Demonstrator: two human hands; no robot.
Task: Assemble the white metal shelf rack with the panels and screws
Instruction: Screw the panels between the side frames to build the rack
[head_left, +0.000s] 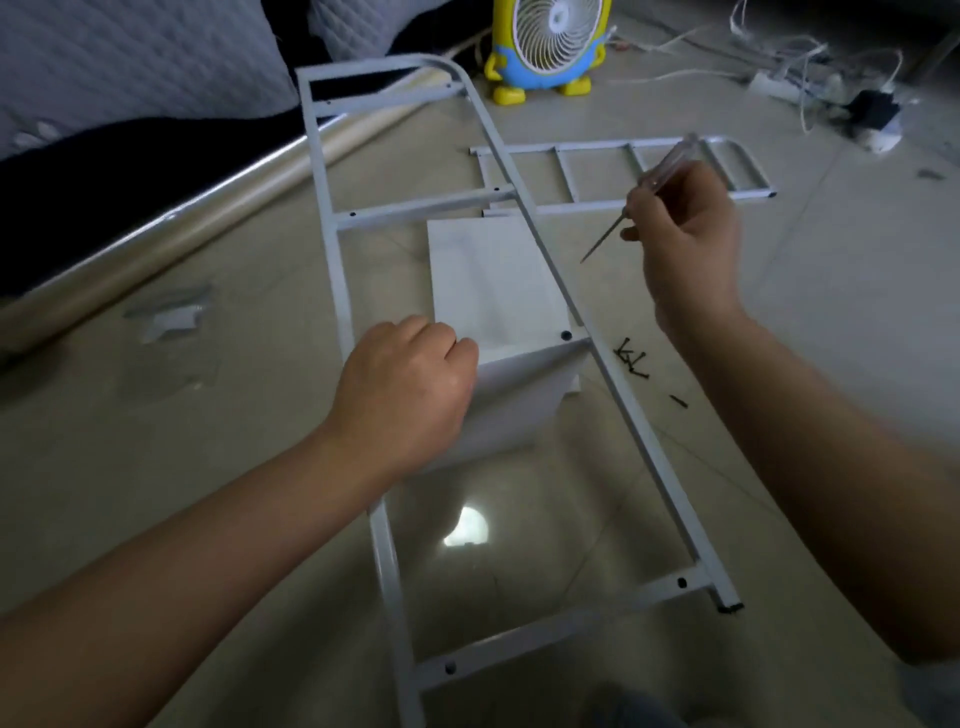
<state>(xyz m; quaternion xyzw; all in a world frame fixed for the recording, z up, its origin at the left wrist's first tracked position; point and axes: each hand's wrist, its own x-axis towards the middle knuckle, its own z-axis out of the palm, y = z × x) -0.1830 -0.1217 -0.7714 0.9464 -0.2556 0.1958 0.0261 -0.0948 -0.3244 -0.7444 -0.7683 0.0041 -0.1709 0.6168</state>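
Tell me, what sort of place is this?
Likely a bedroom at home: glossy tiled floor, a quilted blanket at upper left, a yellow cartoon fan, and a power strip with tangled cables.

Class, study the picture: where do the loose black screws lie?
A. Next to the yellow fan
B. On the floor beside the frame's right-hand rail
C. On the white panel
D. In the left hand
B: the black screws lie in a small heap on the floor, just outside the frame's rail.

Left hand (405, 384) hiding panel (493, 280) corner, screwdriver (668, 160) and screws (631, 359) blurred
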